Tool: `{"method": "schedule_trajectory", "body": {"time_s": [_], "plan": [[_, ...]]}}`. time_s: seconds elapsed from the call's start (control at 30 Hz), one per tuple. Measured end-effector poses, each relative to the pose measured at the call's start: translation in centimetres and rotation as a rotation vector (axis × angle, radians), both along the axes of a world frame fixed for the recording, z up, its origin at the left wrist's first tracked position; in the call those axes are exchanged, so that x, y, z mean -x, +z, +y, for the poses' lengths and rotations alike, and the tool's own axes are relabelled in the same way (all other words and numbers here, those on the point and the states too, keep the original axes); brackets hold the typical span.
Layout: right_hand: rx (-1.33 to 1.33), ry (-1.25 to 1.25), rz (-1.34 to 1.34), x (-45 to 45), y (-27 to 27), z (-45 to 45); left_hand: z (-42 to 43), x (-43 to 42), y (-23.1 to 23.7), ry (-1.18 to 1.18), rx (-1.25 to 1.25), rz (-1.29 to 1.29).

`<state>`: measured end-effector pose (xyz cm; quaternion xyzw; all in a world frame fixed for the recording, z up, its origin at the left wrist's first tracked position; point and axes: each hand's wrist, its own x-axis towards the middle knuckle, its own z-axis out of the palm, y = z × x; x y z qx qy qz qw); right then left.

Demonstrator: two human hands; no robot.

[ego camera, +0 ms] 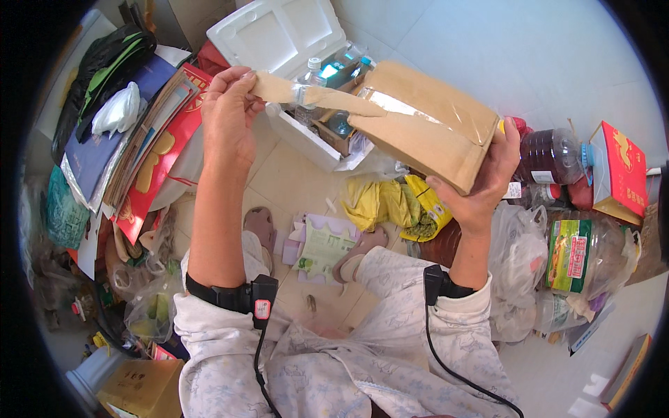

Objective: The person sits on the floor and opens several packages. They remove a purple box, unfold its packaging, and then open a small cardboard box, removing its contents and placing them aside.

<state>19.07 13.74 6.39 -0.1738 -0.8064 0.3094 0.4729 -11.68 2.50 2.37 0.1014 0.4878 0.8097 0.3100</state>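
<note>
A brown cardboard box with shiny clear tape across it is held up in front of me. My right hand grips its lower right end, thumb on the near face and fingers behind the far edge. My left hand pinches the end of a torn strip of cardboard that runs out from the box's left side, still joined to it. Beneath the strip stands a white foam box with plastic bottles in it. Its lid leans behind.
Folders and flattened cardboard stack up at left. Yellow plastic bags lie on the floor near flattened light card between my feet. At right are a large dark-filled bottle, a red box and a clear jug. Cables hang from both forearm straps.
</note>
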Motion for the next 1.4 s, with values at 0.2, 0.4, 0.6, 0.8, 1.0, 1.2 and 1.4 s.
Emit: {"method": "schedule_trajectory", "body": {"time_s": [0.2, 0.4, 0.6, 0.8, 1.0, 1.2, 1.4], "plan": [[0.130, 0.066, 0.161, -0.7, 1.7, -0.2, 0.0, 1.5, 0.1, 0.060, 0.079, -0.059], [0.127, 0.047, 0.076, -0.6, 1.5, -0.2, 0.7, -2.2, 1.0, -0.245, -0.064, 0.030], [0.101, -0.013, 0.024, 0.1, 0.1, 0.4, 0.5, -5.1, 3.1, -0.278, -0.233, 0.280], [0.012, -0.119, -0.039, 1.3, -0.1, 0.2, -0.1, -8.3, 3.1, -0.219, -0.230, 0.297], [0.281, -0.120, 0.072, 3.0, 0.5, -0.9, 0.6, -9.3, 2.8, -0.027, -0.206, 0.305], [0.543, -0.122, 0.292, 5.5, 0.0, -2.9, 1.9, -13.2, 1.7, 0.085, -0.088, 0.839], [0.749, -0.089, 0.558, 5.6, 0.9, -2.3, 2.5, -15.5, 1.2, 0.033, -0.127, 1.312]]}}
